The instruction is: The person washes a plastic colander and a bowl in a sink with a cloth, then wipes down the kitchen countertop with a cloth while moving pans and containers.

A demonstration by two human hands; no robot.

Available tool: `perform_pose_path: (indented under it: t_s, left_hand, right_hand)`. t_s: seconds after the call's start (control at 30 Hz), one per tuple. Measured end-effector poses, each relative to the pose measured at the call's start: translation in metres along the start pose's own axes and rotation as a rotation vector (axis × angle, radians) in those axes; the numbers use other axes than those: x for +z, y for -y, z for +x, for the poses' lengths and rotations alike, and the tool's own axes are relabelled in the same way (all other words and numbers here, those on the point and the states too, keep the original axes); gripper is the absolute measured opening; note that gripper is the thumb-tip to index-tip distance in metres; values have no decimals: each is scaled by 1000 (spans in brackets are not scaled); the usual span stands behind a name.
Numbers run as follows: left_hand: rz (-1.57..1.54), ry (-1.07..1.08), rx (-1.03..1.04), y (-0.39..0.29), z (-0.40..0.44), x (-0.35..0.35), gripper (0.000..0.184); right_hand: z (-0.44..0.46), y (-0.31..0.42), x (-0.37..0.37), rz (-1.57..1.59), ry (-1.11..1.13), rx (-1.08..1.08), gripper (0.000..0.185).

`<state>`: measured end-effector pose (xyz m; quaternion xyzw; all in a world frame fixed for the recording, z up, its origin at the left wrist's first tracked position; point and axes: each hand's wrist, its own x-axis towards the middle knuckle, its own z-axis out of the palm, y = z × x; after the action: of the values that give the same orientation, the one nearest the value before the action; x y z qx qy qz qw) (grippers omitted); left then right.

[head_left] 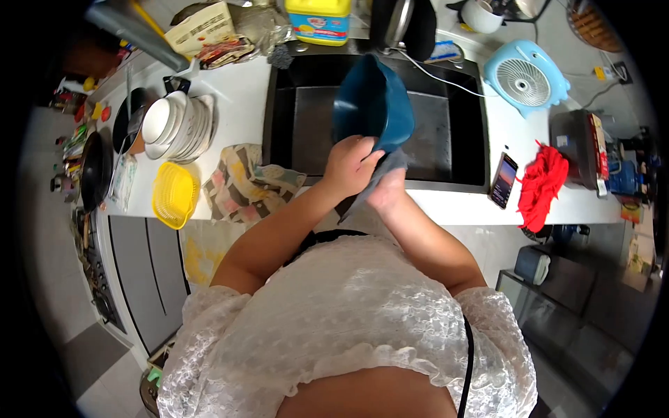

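Observation:
A deep blue basin (pixel 399 111), tilted on its side, is held over the front part of the black sink (pixel 306 115). My left hand (pixel 348 166) is closed on its near rim, with the thumb and fingers around the edge. Just to the right, my right hand (pixel 387 189) is wrapped in a grey cloth (pixel 369 187) and presses it against the basin's near end. Part of the cloth hangs down between my wrists. The right fingers are mostly hidden by the cloth.
Left of the sink are a patterned cloth (pixel 240 184), a yellow basket (pixel 174 195) and stacked white bowls and plates (pixel 181 129). On the right lie a phone (pixel 503 181), a red cloth (pixel 543 184) and a light blue fan (pixel 526 78). A yellow jug (pixel 318 21) stands behind the sink.

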<state>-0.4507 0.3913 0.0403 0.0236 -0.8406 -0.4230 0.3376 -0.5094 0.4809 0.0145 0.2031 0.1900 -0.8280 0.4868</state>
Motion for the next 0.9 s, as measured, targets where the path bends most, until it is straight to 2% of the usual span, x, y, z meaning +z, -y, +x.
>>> perform_pose_path:
  t_s: [0.03,0.13,0.17,0.27,0.33,0.4,0.47,0.5,0.57,0.6,0.67,0.7,0.8,0.9]
  left_hand:
    - [97,57,43,-3,2,-4,7]
    - [133,89,84,7,-2,-5,11]
    - [214,106,41,8,-5,-6,12]
    - [220,193,-12,3,-8,-12,13]
    - [191,189,5,-12,-4,-19,13]
    - [127,274,20,-28,0,-26,11]
    - [126,314,25,-43,5,-36,9]
    - [132,352,26,-51,7,-39,7]
    - [27,347,58,-66,11,-44,9]
    - [-72,339,87,-70,11,-44,11]
    - [-105,336,138,-76,9,-40,11]
    - [-123,283,139,-80,10,-38,11]
    - [-85,188,148,-76,8,-29,14]
    - [51,152,203,-65,6,-23,19]
  right_hand:
    - [-13,-3,17,-6,-95,1,30]
    - [-20,1,27,-101,-89,-40,30]
    - [-19,3,22,-49,-20,0,33]
    - [-30,8,32,-156,-89,-104,37]
    - [-30,15,34,-220,-102,-157,37]
    - [-27,28,33,-286,-120,-214,37]
    - [-18,45,33,-326,88,-278,42]
    - [-12,54,35,-326,83,-285,42]
    - [-2,68,41,-138,278,-145,46]
    - [-5,70,44,-139,275,-152,46]
    - [-7,66,52,-70,493,-63,49]
    - [-4,59,48,-213,513,-169,42]
    - [2,43,51,-293,444,-228,43]
    - [-13,38,69,-250,426,-197,45]
